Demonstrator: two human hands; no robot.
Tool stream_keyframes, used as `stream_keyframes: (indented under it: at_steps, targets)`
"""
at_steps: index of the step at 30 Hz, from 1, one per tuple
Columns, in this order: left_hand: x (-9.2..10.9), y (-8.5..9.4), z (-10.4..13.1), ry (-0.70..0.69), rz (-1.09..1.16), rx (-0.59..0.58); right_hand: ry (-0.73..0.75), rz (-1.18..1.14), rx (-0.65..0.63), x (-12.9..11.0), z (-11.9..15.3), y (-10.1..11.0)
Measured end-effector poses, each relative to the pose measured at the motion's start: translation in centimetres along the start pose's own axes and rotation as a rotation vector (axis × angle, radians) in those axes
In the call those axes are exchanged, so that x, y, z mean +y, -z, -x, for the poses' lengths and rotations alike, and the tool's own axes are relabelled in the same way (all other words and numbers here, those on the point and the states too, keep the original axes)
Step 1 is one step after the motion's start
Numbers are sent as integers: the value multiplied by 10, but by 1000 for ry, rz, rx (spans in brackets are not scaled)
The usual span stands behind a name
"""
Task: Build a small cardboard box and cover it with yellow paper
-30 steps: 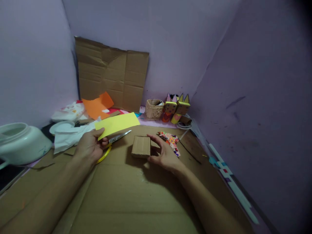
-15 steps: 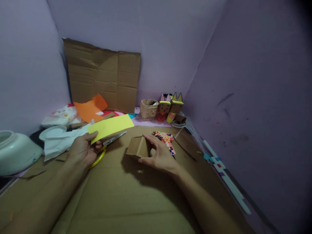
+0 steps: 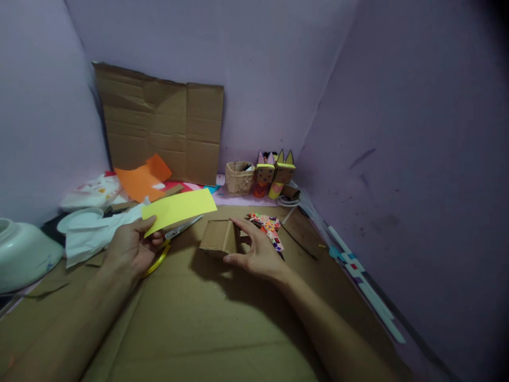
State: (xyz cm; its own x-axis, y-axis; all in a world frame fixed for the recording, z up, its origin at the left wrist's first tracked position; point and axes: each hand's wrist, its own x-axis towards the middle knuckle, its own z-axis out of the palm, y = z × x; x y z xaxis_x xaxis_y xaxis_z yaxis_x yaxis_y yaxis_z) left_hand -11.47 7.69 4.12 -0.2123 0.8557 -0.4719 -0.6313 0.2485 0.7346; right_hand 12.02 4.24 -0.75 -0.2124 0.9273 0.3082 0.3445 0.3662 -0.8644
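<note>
My left hand (image 3: 139,245) pinches the left end of a yellow paper strip (image 3: 183,208), raised above the cardboard surface. Scissors (image 3: 159,260) with yellow handles lie just beneath that hand, blades pointing right and away. My right hand (image 3: 254,249) grips a small brown cardboard box (image 3: 218,237) by its right side, with the thumb at the near edge and the fingers at the far edge. Beyond the right hand lies a piece of colourful patterned paper (image 3: 271,227), partly covered by it.
Cardboard (image 3: 163,127) leans on the back wall, with orange paper (image 3: 143,178) before it. A woven basket (image 3: 239,178) and two eared figures (image 3: 275,175) stand at the back. A white pot (image 3: 26,257) is left; pale strips (image 3: 369,289) lie right.
The whole view has shifted slightly, so the scene sits a little further left. My right hand has tilted the cardboard box a little; both hands keep their holds.
</note>
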Motion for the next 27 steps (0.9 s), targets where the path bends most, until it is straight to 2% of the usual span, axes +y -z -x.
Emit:
stream_keyframes:
  at_steps: [3, 6, 11, 15, 20, 27]
  targets:
    - [0, 2, -1, -34, -24, -83, -23, -55, -33, 2, -1, 1]
    - [-1, 3, -2, -46, -40, -106, -34, -23, -14, -1, 0, 3]
    - [-1, 3, -4, -40, -57, -93, 121, 145, 16, -14, 3, 12]
    - [-2, 3, -4, -36, -57, -106, 172, 209, -39, -17, 3, 12]
    - [-1, 1, 0, -45, -48, -98, 113, 149, -125, -7, 2, 7]
    - [0, -2, 4, -46, -45, -52, -81, 93, -11, -11, 8, 0]
